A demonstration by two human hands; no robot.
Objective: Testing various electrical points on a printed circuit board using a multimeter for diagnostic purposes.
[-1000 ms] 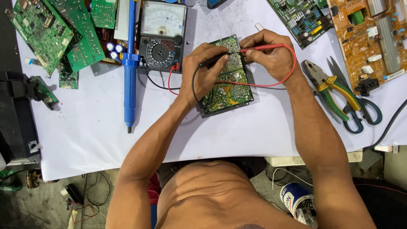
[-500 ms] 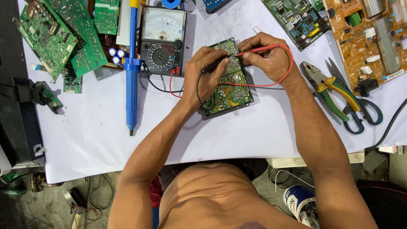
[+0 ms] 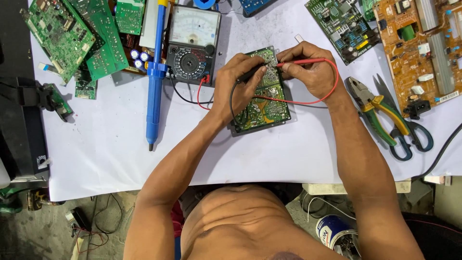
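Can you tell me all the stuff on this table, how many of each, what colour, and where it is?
small circuit board: 1, green, table centre, under both hands
analog meter: 1, black with white dial, top centre
red probe: 1, red, in right hand
black probe: 1, black, in left hand
desoldering pump: 1, blue, left of meter
loose green boards: several, green, top left
dark green board: 1, top right
orange board: 1, orange-brown, far right
pliers: 1, green and yellow handles, right
scissors: 1, dark teal handles, beside pliers
table cover: 1, white
tin can: 1, blue and white, floor
left hand: 1, grips black probe
right hand: 1, grips red probe
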